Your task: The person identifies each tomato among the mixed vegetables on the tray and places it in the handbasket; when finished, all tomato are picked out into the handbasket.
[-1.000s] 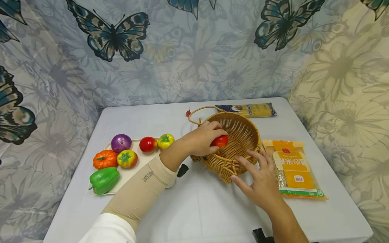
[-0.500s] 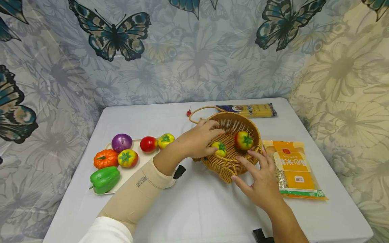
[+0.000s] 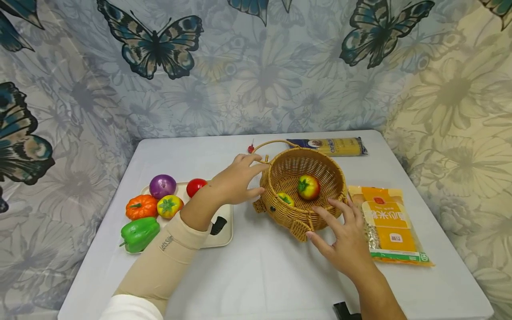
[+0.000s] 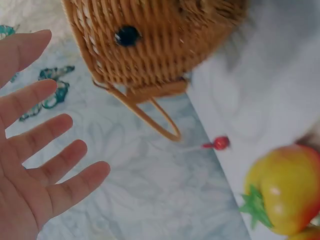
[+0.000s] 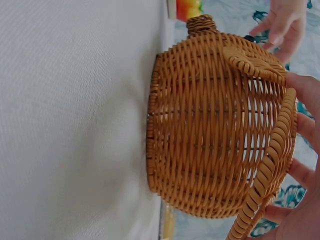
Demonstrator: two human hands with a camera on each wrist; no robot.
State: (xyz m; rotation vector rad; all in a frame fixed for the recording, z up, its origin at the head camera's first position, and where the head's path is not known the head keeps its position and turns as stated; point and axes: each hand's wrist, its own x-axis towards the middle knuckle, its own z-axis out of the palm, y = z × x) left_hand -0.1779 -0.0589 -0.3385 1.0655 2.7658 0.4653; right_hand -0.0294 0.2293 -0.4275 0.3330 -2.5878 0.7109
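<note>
Touches the near right rim of the basket [image 3: 288, 218] with the right hand [image 3: 346, 242], fingers loosely spread, clasping nothing. Shows a tray [image 3: 225, 213] to the left, a green pepper [image 3: 140, 234] at its near corner. Contains, inside the basket, two fruits [image 3: 309, 186], one partly hidden by the rim. Holds nothing in the left hand [image 3: 236, 180], spread just beside the basket. Has a yellow packet [image 3: 344, 146] at the back.

The left hand [image 3: 239, 180] has withdrawn from the wicker basket [image 3: 294, 218]. Inside, the red-and-yellow tomato [image 3: 309, 187], released, has rolled leftward.
</note>
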